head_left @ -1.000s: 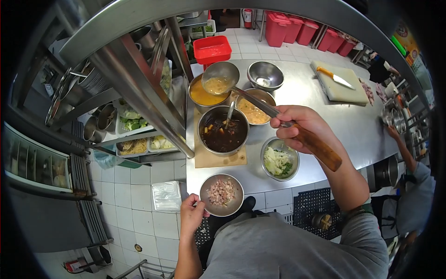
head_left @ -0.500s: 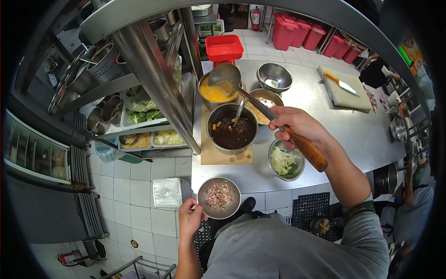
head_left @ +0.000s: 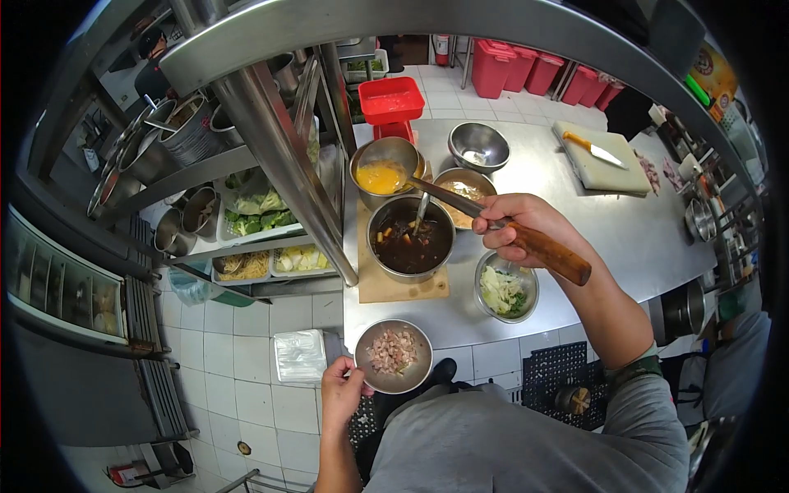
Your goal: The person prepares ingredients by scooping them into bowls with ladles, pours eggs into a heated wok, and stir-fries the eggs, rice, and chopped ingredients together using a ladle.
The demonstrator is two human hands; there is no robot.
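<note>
My right hand (head_left: pixel 526 228) grips the wooden handle of a large ladle (head_left: pixel 388 166). The ladle's bowl holds yellow liquid and is over a metal bowl of the same yellow liquid. My left hand (head_left: pixel 343 391) pinches the rim of a metal bowl of chopped pinkish meat (head_left: pixel 393 353) at the table's near edge. Between them, a pot of dark sauce (head_left: pixel 410 251) with a spoon in it stands on a tan board (head_left: pixel 394 289). Beside it are a bowl of orange-brown liquid (head_left: pixel 465 189) and a bowl of chopped cabbage and greens (head_left: pixel 503 287).
An empty-looking metal bowl (head_left: pixel 478 148) and a cutting board (head_left: pixel 592 168) with a knife (head_left: pixel 593 150) lie farther back. A red basin (head_left: pixel 392 100) stands behind the pots. A steel post (head_left: pixel 288 164) rises at left beside vegetable trays (head_left: pixel 263 220). A co-worker's sleeve (head_left: pixel 744 353) shows at right.
The ladle has dipped to the yellow liquid and come up with bright yellow liquid in it. My left hand keeps hold of the meat bowl. The camera view has shifted slightly.
</note>
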